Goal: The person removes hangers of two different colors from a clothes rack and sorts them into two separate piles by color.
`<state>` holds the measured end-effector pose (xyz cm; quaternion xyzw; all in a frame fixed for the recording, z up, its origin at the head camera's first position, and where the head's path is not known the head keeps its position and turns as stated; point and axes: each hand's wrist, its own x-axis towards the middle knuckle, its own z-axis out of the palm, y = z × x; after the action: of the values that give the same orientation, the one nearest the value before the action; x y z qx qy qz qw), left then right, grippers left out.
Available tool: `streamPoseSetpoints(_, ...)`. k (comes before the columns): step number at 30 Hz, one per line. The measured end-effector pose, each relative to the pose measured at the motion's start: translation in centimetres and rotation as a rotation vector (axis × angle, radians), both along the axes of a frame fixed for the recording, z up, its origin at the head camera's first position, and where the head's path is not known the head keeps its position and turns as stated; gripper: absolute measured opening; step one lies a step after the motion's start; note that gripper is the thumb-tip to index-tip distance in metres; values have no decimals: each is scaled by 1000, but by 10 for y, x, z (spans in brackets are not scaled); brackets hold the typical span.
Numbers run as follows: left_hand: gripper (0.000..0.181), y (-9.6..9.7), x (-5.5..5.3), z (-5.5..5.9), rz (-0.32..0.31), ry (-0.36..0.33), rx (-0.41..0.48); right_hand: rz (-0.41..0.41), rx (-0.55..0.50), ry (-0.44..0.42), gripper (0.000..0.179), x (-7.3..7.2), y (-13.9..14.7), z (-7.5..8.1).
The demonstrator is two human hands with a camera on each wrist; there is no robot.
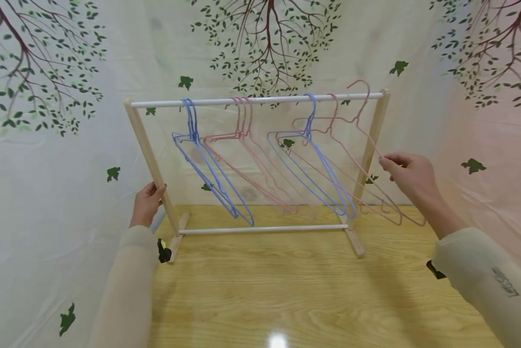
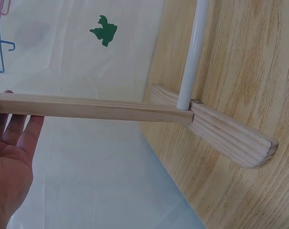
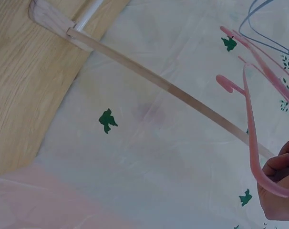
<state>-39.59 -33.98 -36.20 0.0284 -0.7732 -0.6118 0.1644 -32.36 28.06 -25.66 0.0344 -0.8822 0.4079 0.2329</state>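
Observation:
At the left side my left hand grips the wooden post of a small clothes rack. The left wrist view shows its fingers behind that post. My right hand pinches a pink clothes hanger by its sloping right shoulder. This hanger's hook rises above the white rail near the right end. In the right wrist view the pink hanger passes in front of my right hand, with its small inner hook showing.
Blue hangers, pink hangers, more blue hangers and another pink hanger hang along the rail. The rack's feet stand on a wood-grain table. A leaf-patterned cloth hangs behind.

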Motion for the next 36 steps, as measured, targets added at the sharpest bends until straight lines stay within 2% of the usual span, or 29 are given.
streamPoseSetpoints(11, 53, -1, -2, -1, -11, -51, 32, -44, -76, 49, 51, 20, 20, -13)
streamPoseSetpoints(17, 52, 0, -2, -1, -9, -56, 43, -70, -121, 108, 30, 27, 32, -27)
streamPoseSetpoints(24, 53, 2, 0, -1, 4, -59, 56, -110, -179, 196, 33, 31, 35, -58)
streamPoseSetpoints(30, 54, 3, 6, 1, -9, -52, 57, -159, -271, 317, 25, 32, 32, -86)
streamPoseSetpoints(36, 54, 6, 4, 1, -5, -49, 57, -178, -278, 462, 18, 39, 40, -117)
